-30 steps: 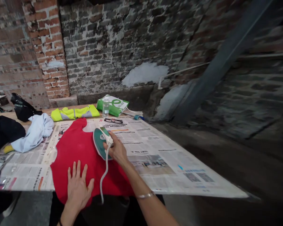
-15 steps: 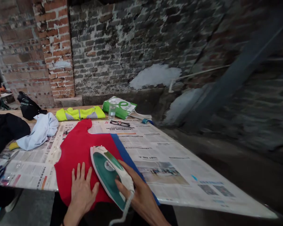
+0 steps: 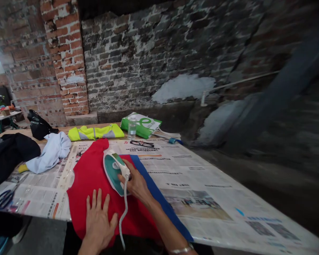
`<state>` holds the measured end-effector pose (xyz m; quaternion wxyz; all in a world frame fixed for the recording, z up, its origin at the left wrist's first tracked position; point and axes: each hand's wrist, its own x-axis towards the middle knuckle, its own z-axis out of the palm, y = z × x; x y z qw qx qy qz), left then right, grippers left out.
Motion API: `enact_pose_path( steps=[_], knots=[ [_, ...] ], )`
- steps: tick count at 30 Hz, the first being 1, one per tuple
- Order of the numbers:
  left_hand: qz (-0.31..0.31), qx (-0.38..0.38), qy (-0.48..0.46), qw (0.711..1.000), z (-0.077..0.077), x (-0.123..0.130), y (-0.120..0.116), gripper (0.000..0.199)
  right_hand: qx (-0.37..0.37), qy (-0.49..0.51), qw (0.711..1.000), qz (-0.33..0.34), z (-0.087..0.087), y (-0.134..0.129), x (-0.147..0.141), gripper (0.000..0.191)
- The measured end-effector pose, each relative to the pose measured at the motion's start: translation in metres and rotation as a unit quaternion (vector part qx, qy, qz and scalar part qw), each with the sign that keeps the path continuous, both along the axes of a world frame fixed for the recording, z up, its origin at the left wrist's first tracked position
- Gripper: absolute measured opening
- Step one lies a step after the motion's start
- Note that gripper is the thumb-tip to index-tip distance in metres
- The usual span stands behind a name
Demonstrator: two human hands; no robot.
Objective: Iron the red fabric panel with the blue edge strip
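Okay, the iron (image 3: 114,170) sat on the red cloth (image 3: 93,191), near the blue band (image 3: 159,198) along its right side. Right hand (image 3: 136,184) clamped on the iron's handle; left hand (image 3: 99,226) lay flat and spread on the cloth, just below. Hands apart but close. Cord (image 3: 123,219) dropped across the cloth toward the near bench edge. Main risks: a snagged cord could jerk the iron, and a slide toward the left fingers could burn them. Newspaper (image 3: 191,170) gave open room rightward; leftward, the pale shirt (image 3: 49,157) and scissors (image 3: 4,199) crowded the bench.
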<state>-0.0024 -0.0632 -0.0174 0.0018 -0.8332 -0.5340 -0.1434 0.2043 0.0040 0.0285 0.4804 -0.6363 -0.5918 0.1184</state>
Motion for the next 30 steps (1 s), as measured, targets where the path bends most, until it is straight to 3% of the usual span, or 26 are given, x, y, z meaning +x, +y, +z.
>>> enact_pose_path(
  steps=[6, 9, 12, 18, 21, 25, 30],
  knots=[
    [-0.005, -0.010, -0.013, 1.000, -0.004, 0.001, -0.002, 0.062, -0.005, 0.061, 0.998, 0.034, -0.020, -0.101, 0.017, 0.063],
    [-0.001, -0.006, -0.015, 1.000, -0.006, 0.001, -0.003, 0.061, 0.021, 0.078, 0.997, 0.017, -0.031, -0.131, 0.029, 0.061],
    [0.000, -0.005, -0.011, 1.000, -0.005, 0.002, -0.004, 0.061, 0.030, 0.090, 0.995, -0.024, -0.031, -0.129, 0.037, 0.061],
    [0.004, 0.001, -0.010, 1.000, -0.002, 0.002, -0.004, 0.060, 0.003, 0.036, 0.987, -0.158, -0.012, -0.077, 0.031, 0.070],
    [0.003, -0.002, -0.015, 1.000, -0.002, 0.003, -0.004, 0.060, 0.014, 0.010, 0.981, -0.191, -0.010, -0.068, 0.024, 0.075],
    [-0.004, -0.029, -0.027, 0.999, -0.001, 0.002, -0.006, 0.060, 0.020, 0.052, 0.989, -0.135, -0.010, -0.093, 0.026, 0.063],
    [-0.060, -0.126, -0.078, 0.987, 0.022, -0.025, 0.010, 0.053, -0.040, 0.117, 0.992, 0.036, 0.000, -0.137, 0.029, 0.057]
  ],
)
